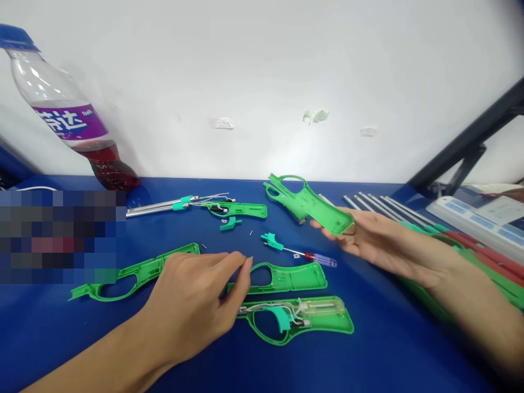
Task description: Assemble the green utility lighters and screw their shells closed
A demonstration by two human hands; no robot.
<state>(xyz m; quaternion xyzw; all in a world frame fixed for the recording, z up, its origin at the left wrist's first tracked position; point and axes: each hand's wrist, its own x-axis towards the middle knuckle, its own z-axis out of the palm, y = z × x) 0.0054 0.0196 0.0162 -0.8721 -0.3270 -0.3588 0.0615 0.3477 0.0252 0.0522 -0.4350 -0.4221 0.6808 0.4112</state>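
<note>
My right hand (372, 240) holds a green lighter casing half (327, 213) by its wide end, tilted above the table. A second green piece seems to lie against its far side. My left hand (196, 289) has thumb and forefinger pinched together; whatever is between them is too small to make out. Beneath its fingertips lies another casing half (286, 277). Closer to me, a filled casing half (344, 322) carries a clear fuel tank (323, 307), white wires and a teal trigger (280, 317). One more casing half (143, 267) is partly hidden behind my left hand.
A purple-handled screwdriver (321, 259) lies mid-table beside a loose teal trigger (273, 241) and small screws (251, 233). Behind are a lighter assembly with metal tubes (158, 207) and a soda bottle (73, 109). Several tubed lighters (393, 210) and a power strip (475, 218) sit right.
</note>
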